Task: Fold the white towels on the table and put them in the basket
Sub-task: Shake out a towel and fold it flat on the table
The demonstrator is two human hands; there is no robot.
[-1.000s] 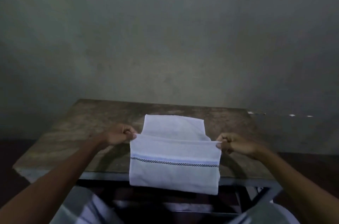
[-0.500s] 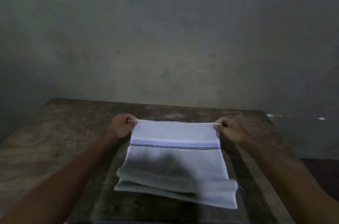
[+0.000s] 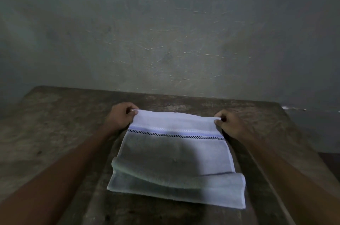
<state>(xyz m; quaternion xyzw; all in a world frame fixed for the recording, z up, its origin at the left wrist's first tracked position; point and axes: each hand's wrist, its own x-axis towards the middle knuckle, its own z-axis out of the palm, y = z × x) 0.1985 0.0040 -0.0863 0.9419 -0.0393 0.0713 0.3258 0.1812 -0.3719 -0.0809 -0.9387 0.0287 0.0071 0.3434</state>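
The left hand (image 3: pixel 119 116) pinches the far left corner of the white towel (image 3: pixel 176 154) between thumb and curled fingers; the right hand (image 3: pixel 230 124) pinches the far right corner the same way. Most fingertips are tucked behind the cloth and cannot be made out. The towel lies on the worn wooden table (image 3: pixel 55 132), its top layer folded over, a blue and black checked stripe (image 3: pixel 176 133) near the far edge. A dark shadow covers its middle. The forearms run off the lower edge. Behind stands a scratched grey wall (image 3: pixel 165 31).
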